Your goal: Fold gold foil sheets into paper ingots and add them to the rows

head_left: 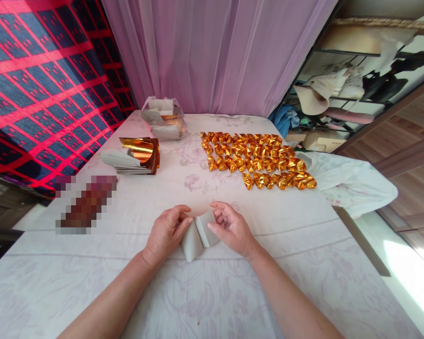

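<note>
A sheet of foil paper (pixel 191 242), its pale grey side showing, is bent into a curve with a crease near its middle, low over the cloth. My left hand (pixel 166 230) pinches its left edge between thumb and curled fingers. On the other side, my right hand (pixel 235 228) has its thumb on the sheet's right part and its fingers curled behind. Farther off at the left lies a stack of gold foil sheets (pixel 141 150), pale-backed and curling. Several folded gold foil pieces (pixel 257 162) sit in rows beyond my right hand.
A clear plastic bag (pixel 164 117) with more foil paper stands at the back left. The patterned tablecloth (pixel 212 296) covers the surface. A purple curtain (pixel 212 56) hangs behind, with a shelf of shoes and a hat (pixel 314 96) at right. A white cloth bundle (pixel 356 181) lies by the right edge.
</note>
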Demonstrator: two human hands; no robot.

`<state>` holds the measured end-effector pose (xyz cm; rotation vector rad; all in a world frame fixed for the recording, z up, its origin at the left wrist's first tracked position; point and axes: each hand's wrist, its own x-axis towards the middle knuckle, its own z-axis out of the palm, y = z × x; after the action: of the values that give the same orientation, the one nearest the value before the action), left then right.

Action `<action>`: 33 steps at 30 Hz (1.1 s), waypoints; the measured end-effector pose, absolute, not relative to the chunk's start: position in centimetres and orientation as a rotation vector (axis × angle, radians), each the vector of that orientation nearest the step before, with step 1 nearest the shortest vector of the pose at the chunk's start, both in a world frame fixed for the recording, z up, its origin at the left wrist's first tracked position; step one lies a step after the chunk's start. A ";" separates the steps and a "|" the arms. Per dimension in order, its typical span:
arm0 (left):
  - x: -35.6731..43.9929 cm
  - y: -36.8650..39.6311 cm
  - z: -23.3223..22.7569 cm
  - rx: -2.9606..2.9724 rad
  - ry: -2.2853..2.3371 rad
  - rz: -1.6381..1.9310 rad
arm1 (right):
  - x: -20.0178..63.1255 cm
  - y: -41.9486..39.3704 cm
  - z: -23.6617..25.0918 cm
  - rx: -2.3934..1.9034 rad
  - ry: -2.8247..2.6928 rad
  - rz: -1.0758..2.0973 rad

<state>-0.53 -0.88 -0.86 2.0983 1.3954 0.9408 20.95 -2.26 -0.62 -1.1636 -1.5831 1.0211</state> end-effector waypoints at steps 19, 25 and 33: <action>0.4 1.0 0.2 2.329 1.272 0.487 | 22.0 -1.5 -0.3 -1.321 -1.633 0.890; 3.1 4.8 2.9 2.743 0.896 0.115 | 23.0 -0.8 -0.8 -1.411 -1.621 0.910; 6.2 7.3 2.9 2.980 0.718 0.087 | 23.9 -0.3 -0.9 -1.676 -1.617 0.847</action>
<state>6.21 7.30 2.93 2.9795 0.7178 0.0874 23.92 -0.28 -0.85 -1.6764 -1.6171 0.8473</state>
